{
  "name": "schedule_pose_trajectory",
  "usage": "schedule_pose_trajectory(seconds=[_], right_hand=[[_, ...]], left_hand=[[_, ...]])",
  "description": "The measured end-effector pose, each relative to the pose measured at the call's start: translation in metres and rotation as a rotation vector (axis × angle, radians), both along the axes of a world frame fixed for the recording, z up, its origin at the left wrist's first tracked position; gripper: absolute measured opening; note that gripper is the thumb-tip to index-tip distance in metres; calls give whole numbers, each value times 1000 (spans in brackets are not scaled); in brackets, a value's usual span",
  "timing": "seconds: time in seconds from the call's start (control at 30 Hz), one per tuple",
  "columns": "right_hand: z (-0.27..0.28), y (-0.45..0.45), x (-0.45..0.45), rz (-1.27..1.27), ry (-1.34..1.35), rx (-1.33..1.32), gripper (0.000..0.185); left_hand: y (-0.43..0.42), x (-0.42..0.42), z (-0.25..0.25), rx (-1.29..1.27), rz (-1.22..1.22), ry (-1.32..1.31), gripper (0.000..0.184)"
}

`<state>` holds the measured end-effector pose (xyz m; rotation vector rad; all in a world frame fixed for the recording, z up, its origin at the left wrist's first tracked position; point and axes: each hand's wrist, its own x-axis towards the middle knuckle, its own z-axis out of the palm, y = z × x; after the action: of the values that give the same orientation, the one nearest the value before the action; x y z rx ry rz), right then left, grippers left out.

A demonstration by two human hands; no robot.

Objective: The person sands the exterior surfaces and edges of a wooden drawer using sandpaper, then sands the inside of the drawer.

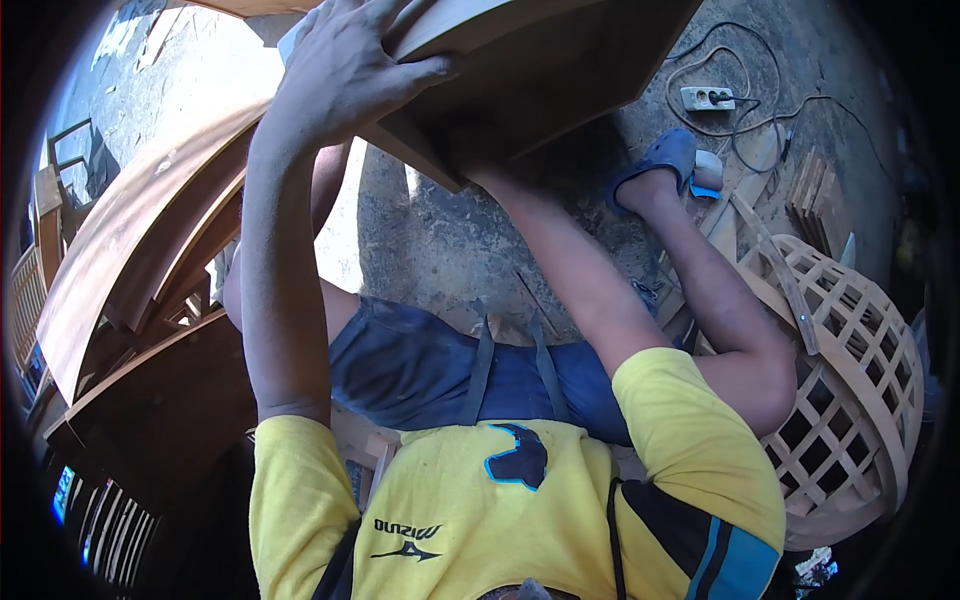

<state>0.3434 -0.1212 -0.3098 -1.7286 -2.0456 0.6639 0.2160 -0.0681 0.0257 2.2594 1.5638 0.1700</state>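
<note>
A box-like wooden piece [545, 85] with raised edges is tilted up in front of me, and its shaded side faces me. Over its near left edge lies my left hand [350, 70], thumb apart, gripping the wood; some fingertips pass out of sight behind the edge. My right forearm reaches up to the underside of the same piece. Only the start of my right hand [485, 174] shows there; its fingers are hidden by the wood and shadow. The piece's top runs out of the picture.
Curved wooden panels [150, 250] lean close on my left. On the right stands a wooden lattice piece [850, 350], with several wood offcuts [818, 200] beyond it. A power strip [708, 98] with looping cables lies on the floor, near my foot in a blue clog [655, 165].
</note>
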Motion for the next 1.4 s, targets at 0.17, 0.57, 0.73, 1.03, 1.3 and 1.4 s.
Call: schedule_pose_trajectory(seconds=[0.17,0.57,0.73,1.03,1.3,1.4], right_hand=[[24,-71,29,258,-6,-57,25],[6,-42,11,168,-122,209,46],[8,-34,17,265,-86,191,55],[25,-47,24,372,-138,225,47],[0,-4,48,13,-167,-201,31],[-2,-19,60,25,-207,127,32]], left_hand=[[14,-13,-19,90,-89,-73,83],[21,-22,-34,151,-135,34,88],[23,-21,-29,94,-123,-6,88],[10,-21,-24,182,-123,-5,86],[5,-19,-33,227,-115,38,86],[7,-18,-25,168,-111,10,86]])
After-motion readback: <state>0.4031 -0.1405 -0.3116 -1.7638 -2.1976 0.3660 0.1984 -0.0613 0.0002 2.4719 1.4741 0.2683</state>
